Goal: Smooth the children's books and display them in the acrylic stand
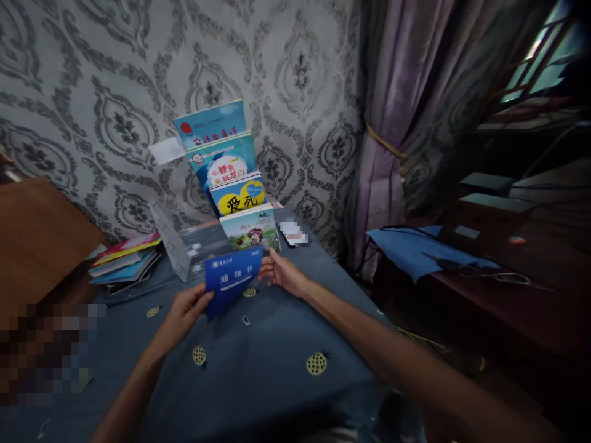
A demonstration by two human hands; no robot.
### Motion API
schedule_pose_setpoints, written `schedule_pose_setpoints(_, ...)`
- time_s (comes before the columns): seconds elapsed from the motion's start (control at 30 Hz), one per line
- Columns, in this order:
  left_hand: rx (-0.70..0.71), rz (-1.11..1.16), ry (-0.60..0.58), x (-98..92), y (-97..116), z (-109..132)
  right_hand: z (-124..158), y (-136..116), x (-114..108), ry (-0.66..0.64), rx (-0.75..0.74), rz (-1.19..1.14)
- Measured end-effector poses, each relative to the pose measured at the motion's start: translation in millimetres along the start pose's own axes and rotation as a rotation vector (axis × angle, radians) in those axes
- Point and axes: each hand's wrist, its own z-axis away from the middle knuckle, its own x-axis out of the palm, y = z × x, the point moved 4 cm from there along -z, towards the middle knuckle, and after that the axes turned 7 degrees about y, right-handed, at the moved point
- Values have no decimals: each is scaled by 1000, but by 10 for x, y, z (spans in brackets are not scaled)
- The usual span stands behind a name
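A dark blue booklet (232,280) with white characters is held between both hands above the blue bedsheet (258,363). My left hand (184,314) grips its lower left corner, fingers closed on it. My right hand (282,272) pinches its upper right edge. Just behind the booklet stands a clear tiered rack (184,246) holding several children's books (231,178) one above another, the lowest being an illustrated one (252,231).
A stack of thin colourful books (124,258) lies left of the rack. A wooden board (37,240) stands at far left. Patterned wallpaper is behind, a purple curtain (397,123) at right, and a dark desk with a blue cloth (415,246) beside the bed.
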Motion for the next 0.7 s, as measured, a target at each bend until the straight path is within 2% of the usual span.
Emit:
schedule_pose_setpoints(0.1,-86,212,119,-23,-96,-85,58,-33,97,-91,-39,-38)
schedule_pose_setpoints(0.2,-112,350,211,-17,-141,-151,90,-80,117,-78,-149,-22)
schedule_pose_setpoints(0.27,-103,393,229,4,-157,-188,89,-119,98,-67,-236,50)
schedule_pose_setpoints(0.37,-60,353,208,56,-243,-235,55,-148,52,-78,-326,175)
schedule_pose_setpoints(0.5,-37,204,159,134,-543,-265,-11,-94,-3,-84,-351,245)
schedule_pose_setpoints(0.6,-41,151,166,162,-742,-291,-38,-46,-12,-87,-385,275)
schedule_pose_setpoints(0.7,-18,150,192,175,-788,-387,-57,-52,-27,-45,-472,331)
